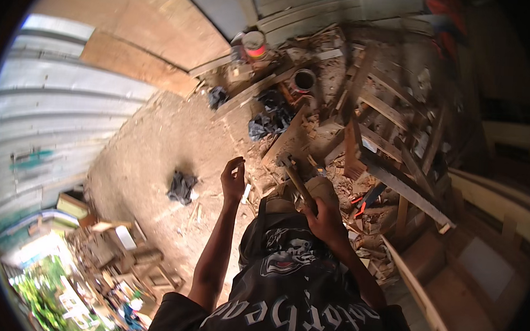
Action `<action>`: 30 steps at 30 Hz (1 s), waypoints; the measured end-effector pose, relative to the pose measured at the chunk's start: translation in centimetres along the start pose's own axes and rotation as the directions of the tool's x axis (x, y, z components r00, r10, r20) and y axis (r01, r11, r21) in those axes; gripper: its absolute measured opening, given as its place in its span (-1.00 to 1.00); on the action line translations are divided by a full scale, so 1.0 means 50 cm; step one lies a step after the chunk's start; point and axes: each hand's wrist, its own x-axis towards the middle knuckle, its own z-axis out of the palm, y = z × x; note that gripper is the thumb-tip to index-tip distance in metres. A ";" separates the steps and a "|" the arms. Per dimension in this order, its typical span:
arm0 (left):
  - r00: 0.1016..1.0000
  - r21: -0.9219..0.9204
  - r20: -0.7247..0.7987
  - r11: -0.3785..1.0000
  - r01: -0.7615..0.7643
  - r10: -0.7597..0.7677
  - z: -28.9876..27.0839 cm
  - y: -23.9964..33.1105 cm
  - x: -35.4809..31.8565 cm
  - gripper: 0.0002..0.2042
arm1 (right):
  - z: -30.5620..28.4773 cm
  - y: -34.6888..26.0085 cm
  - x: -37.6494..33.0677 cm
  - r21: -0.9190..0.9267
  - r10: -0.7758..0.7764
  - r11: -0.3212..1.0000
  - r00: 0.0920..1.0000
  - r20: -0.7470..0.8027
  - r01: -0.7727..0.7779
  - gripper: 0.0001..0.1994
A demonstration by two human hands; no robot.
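My right hand [327, 223] is wrapped round the wooden handle of a hammer [299, 184], held in front of my body. The hammer's head points up and to the left, close to a wooden board [285, 135] lying among chips and scraps. To the left, apart from the hammer, my left hand [234, 179] is raised over the dirt floor. Its fingers are bent and drawn together; whatever may be between them is too small to make out. A red-and-black tool [369, 199] lies among debris right of my right hand.
A wooden frame [393, 152] and loose planks lie at the right. Farther off are an open can [303, 80], a paint bucket [254, 44] and black plastic [271, 120]. Another black scrap [182, 187] lies left. Stacked wood [120, 247] lines the lower left, near a corrugated metal wall [44, 103].
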 end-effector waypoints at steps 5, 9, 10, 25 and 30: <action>0.989 0.041 -0.126 0.996 0.083 -0.077 -0.014 -0.034 -0.047 -0.79 | 0.105 0.124 0.114 -0.120 0.137 0.984 0.989 0.055 -0.130 -0.53; 0.972 -0.086 -0.038 0.970 0.229 -0.233 0.039 -0.027 -0.119 -0.78 | 0.109 0.233 0.117 -0.278 0.190 0.947 0.979 0.073 -0.163 -0.47; 0.968 -0.104 -0.015 0.963 0.249 -0.252 0.054 0.000 -0.120 -0.78 | 0.082 0.212 0.100 -0.243 0.194 0.956 0.975 0.108 -0.164 -0.47; 0.930 -0.224 0.295 0.962 -0.155 0.218 0.447 0.336 -0.056 -0.46 | -0.379 0.036 -0.081 0.502 0.289 0.817 0.955 0.071 -0.284 -0.66; 0.956 -0.134 0.290 0.991 -0.006 0.045 0.508 0.343 -0.052 -0.55 | -0.483 0.034 -0.031 0.523 0.158 0.847 0.984 -0.077 -0.095 -0.59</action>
